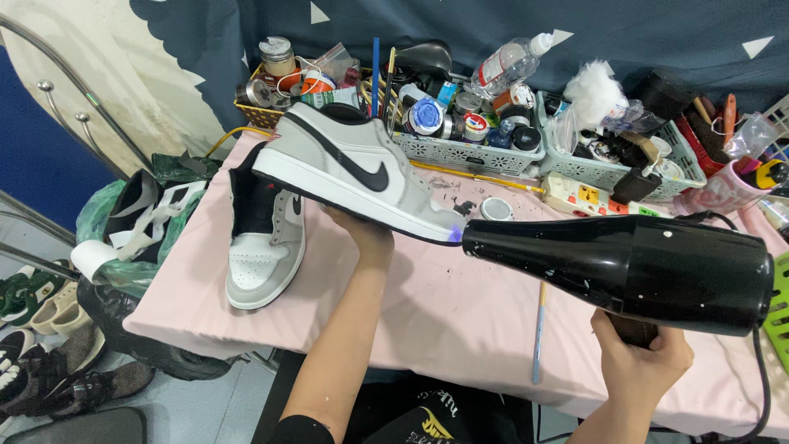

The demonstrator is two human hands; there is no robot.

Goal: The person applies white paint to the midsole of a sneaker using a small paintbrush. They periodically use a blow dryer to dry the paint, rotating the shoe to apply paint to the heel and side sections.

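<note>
Right now the left hand (366, 234) is gripping a grey sneaker (353, 168) from beneath, while the right hand (641, 358) is clutching a black hairdryer (633, 267), nozzle nearly touching the toe; heat may be scorching it.

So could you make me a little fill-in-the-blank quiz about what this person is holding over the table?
1. The left hand holds up a grey and white ____ from beneath.
2. The right hand grips a black ____ aimed at its heel.
3. A second sneaker lies on the ____ tablecloth.

Missing words: sneaker; hair dryer; pink
</note>
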